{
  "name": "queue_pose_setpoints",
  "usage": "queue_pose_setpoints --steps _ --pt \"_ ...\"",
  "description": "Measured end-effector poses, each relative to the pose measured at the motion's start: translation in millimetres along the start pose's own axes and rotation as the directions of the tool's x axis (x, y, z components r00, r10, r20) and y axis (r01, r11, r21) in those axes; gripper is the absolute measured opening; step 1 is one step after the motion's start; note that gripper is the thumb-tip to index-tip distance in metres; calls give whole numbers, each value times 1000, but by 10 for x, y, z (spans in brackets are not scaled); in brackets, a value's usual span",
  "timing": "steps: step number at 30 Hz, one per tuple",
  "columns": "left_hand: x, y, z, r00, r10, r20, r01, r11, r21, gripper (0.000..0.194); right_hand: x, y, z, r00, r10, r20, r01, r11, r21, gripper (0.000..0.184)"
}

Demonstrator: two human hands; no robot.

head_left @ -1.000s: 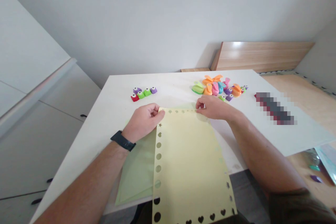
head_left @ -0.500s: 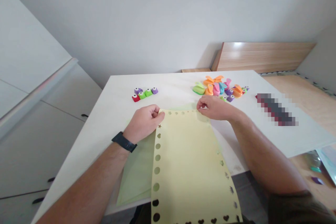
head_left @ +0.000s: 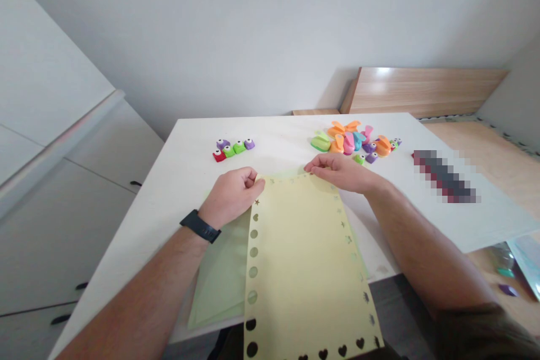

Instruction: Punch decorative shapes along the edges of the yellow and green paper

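A pale yellow sheet of paper (head_left: 301, 259) with punched stars, circles and hearts along its edges lies lengthwise on the white table (head_left: 177, 180), its near end hanging over the front edge. My left hand (head_left: 232, 194), with a black watch on the wrist, pinches the sheet's far left corner with curled fingers. My right hand (head_left: 341, 173) pinches the far edge near the right corner. A light green sheet (head_left: 221, 275) lies under the yellow one, showing at its left.
A row of small craft punches (head_left: 233, 148) in red, green and purple sits behind my left hand. A pile of larger coloured punches (head_left: 352, 142) lies behind my right hand. White cabinets stand at left, a wooden bed frame at back right.
My right hand has slid a little leftward along the sheet's far edge. The sheet's right side has shifted slightly. My left hand has stayed put.
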State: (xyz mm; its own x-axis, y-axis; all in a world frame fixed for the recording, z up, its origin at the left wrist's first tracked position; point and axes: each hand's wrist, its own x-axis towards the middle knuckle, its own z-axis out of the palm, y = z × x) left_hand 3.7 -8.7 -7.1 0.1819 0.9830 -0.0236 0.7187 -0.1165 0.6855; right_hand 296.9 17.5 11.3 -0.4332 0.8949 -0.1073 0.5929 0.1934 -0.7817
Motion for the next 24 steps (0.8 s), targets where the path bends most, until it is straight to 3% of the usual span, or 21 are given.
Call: queue_pose_setpoints --steps 5,10,20,24 --pt "-1 10 -3 1000 1 11 -1 1000 -10 27 25 -17 95 998 1 58 -16 966 258 26" --pt "0 -12 6 1000 11 11 -11 1000 -4 28 65 22 123 998 63 24 -67 911 407 22" --pt "-4 4 5 1000 7 2 -7 1000 16 28 113 115 102 986 165 -30 -137 898 418 16" --pt "-3 -5 5 1000 2 -8 -1 1000 28 27 84 76 54 981 194 -15 -158 841 517 15"
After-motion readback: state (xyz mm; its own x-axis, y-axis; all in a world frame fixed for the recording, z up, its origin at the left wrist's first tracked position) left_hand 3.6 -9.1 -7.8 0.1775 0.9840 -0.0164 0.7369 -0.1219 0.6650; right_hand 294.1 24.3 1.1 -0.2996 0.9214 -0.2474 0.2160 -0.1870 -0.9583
